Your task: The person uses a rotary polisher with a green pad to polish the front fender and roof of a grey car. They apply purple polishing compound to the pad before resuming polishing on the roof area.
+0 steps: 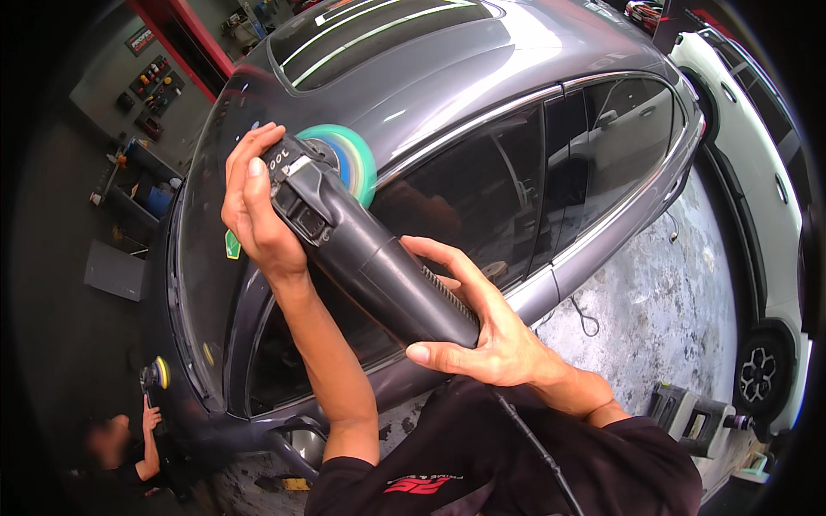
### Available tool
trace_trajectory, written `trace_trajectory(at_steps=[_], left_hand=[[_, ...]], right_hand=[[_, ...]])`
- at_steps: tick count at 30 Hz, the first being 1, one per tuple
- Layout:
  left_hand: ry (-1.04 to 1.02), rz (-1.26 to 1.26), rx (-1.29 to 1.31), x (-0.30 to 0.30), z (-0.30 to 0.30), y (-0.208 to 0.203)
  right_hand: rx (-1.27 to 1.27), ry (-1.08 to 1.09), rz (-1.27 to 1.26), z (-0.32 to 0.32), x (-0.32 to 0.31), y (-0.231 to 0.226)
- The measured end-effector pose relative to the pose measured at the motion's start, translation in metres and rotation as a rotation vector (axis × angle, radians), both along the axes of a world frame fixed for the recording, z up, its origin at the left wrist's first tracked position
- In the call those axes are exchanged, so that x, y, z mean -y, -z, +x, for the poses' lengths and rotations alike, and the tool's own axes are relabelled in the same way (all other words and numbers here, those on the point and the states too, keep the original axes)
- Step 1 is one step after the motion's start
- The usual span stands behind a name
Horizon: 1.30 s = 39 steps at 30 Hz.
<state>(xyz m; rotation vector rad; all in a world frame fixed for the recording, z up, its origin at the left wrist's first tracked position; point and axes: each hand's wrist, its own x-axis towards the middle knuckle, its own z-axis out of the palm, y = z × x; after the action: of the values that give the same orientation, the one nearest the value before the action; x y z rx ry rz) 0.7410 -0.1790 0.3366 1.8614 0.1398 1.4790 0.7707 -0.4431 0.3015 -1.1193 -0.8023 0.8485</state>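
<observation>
A black electric car polisher (370, 267) slants across the middle, its round green-rimmed pad (357, 159) at the far end beside the grey car's roof edge. Whether the pad touches the paint I cannot tell. My left hand (258, 206) is closed over the polisher's head, fingers curled on top. With my right hand (486, 327) I grip the rear end of the body, thumb on the near side and fingers around the far side. From that end a black cord (538, 456) runs down over my dark shirt. The grey car (430, 103) fills the space beyond the tool.
A co-worker (129, 439) at the lower left holds another polisher with a yellow pad (160, 372). To the right stands a white car (740, 163). A grey plastic step or case (693, 421) sits on the stained floor. Shelves with bottles (157, 90) hang at upper left.
</observation>
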Motion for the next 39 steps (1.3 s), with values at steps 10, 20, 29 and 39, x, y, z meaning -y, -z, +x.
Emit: trace_trajectory(at_steps=[10, 20, 29, 39], left_hand=[[0.069, -0.224, -0.029, 0.045, 0.109, -0.026], [0.159, -0.197, -0.062, 0.092, 0.204, -0.033], [0.256, -0.182, -0.084, 0.128, 0.294, -0.042], [0.35, -0.156, -0.125, 0.166, 0.364, -0.046]], right_hand=[[0.029, -0.119, 0.17, 0.113, 0.05, -0.009], [0.166, -0.076, 0.246, 0.208, 0.095, -0.002], [-0.059, -0.062, 0.225, 0.274, 0.135, -0.001], [-0.126, 0.047, 0.267, 0.313, 0.165, -0.002]])
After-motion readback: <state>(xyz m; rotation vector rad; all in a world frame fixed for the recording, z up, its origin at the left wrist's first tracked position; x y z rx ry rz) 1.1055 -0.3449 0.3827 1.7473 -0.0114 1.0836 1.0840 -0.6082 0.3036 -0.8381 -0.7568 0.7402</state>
